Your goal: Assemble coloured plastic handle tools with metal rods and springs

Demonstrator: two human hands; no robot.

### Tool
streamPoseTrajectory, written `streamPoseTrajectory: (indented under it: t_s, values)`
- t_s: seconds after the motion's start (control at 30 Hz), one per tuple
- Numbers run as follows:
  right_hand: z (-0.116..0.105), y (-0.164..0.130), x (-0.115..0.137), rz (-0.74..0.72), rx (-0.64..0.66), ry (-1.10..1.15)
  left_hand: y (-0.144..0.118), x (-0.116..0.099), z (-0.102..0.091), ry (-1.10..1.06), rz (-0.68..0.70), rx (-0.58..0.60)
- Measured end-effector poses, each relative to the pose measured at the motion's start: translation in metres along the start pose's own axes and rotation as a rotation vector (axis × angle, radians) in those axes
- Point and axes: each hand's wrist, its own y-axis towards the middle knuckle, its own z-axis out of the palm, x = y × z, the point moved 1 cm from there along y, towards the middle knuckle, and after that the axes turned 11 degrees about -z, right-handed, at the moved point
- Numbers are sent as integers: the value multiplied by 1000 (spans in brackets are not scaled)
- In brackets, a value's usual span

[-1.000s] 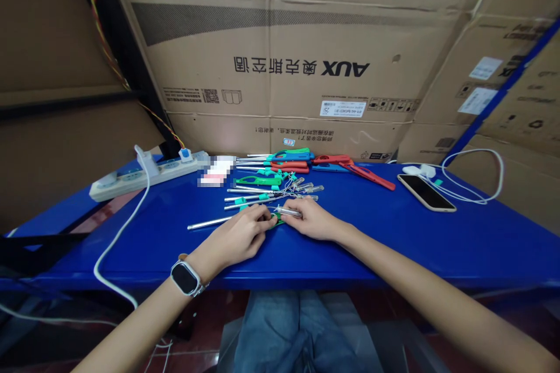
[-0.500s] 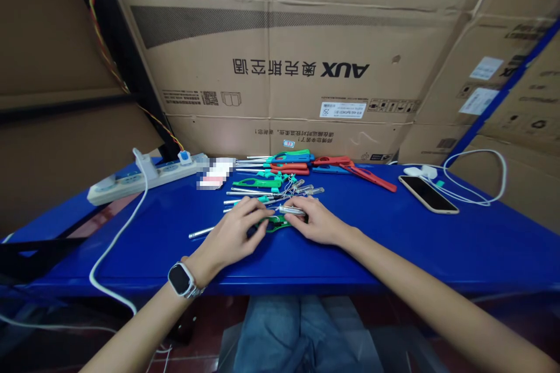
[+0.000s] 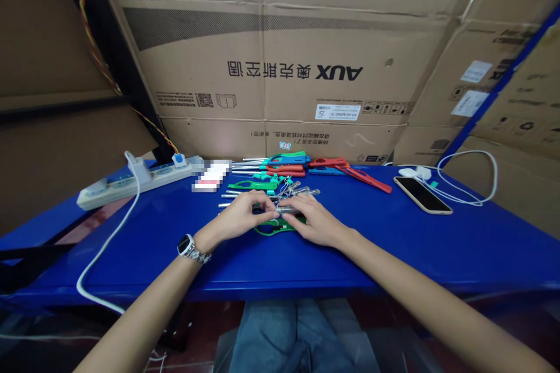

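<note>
Hands meeting over green lighter handle (image 3: 275, 227), mid blue tabletop (image 3: 394, 245).
Left hand (image 3: 240, 218) pinches its near-left end; right hand (image 3: 311, 221) curls, fingertips on small clear tube (image 3: 289, 208); lighter pile (image 3: 280, 172) just beyond.

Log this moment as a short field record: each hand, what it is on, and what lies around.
left hand: on a thin metal tube, grip unclear
right hand: on the same tube, above a green handle
behind hands: pile of lighter parts
surface: blue table
table left: power strip
table right: phone
</note>
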Motion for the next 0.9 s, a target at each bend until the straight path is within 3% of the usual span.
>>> streamPoseTrajectory:
  t_s: [0.2,0.3,0.47,0.9]
  values:
    - [-8,0,2,-16,44,-79,-3,7,4,4,45,-11]
    - [-9,-1,1,-19,43,-94,-8,9,7,117,63,-33]
    - [-9,-7,0,44,62,-127,-16,10,13,288,65,32]
    - [-12,-14,3,61,143,-176,-19,11,16,270,76,15]
